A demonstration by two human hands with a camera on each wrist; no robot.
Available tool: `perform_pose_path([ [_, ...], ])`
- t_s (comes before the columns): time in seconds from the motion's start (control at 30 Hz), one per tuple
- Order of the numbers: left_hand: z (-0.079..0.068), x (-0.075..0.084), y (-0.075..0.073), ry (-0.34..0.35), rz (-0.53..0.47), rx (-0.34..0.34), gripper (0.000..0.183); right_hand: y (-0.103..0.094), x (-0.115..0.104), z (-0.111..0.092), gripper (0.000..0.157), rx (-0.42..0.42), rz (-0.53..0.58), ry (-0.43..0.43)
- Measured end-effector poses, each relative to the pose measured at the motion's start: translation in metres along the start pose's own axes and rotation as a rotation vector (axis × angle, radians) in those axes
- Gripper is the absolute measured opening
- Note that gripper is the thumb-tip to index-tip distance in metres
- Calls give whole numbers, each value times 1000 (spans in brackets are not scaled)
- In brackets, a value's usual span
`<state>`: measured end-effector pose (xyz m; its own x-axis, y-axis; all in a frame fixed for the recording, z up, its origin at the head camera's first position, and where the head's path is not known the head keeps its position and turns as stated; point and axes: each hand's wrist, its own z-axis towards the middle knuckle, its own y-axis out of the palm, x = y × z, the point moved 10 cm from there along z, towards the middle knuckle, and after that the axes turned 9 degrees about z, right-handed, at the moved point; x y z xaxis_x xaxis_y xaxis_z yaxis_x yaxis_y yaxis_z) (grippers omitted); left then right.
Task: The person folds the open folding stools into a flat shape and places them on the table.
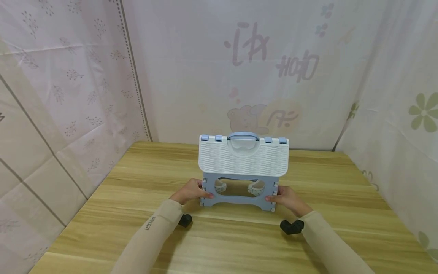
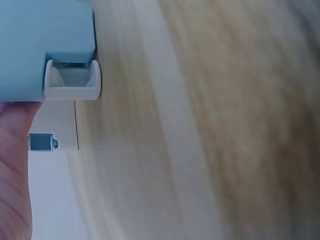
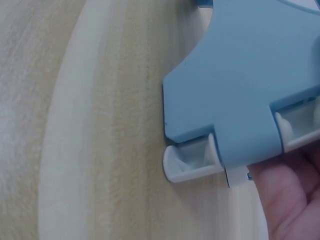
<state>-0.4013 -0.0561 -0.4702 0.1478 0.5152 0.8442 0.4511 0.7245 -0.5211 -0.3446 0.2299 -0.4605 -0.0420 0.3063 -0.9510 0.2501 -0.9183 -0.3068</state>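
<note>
A folding step stool (image 1: 241, 161) with a white textured top and blue legs stands on the table, its top flap hanging tilted toward me. Its blue handle (image 1: 243, 134) arches along the upper edge. My left hand (image 1: 190, 191) grips the left side of the blue front leg panel (image 1: 236, 199), thumb across its front. On the opposite side my right hand (image 1: 290, 198) holds the same panel, thumb in front and other fingers mostly hidden. Both wrist views show the blue panel (image 3: 240, 85) with white hinge pieces (image 2: 72, 82) close to the hands.
The wood-grain table (image 1: 143, 224) extends on both sides of the stool. Patterned cloth (image 1: 191, 68) hangs behind it and at the left and right. A black wrist device (image 1: 292, 227) sits under each sleeve.
</note>
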Motion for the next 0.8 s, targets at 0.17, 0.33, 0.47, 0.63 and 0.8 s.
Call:
perform_pose_path([
  [0.17,0,-1,-1,-1,0,6,28,0,0,1,50,-1,0,2],
  [0.33,1,0,0,18,-8,-14,30,0,-1,1,50,-9,8,-13],
  [0.47,1,2,0,40,-20,-30,32,0,-1,2,51,-12,18,-25],
  [0.63,3,0,0,12,-28,-17,27,-2,1,4,51,4,16,-16],
  [0.8,2,-1,1,-2,-28,-18,27,-2,4,5,52,11,8,5],
])
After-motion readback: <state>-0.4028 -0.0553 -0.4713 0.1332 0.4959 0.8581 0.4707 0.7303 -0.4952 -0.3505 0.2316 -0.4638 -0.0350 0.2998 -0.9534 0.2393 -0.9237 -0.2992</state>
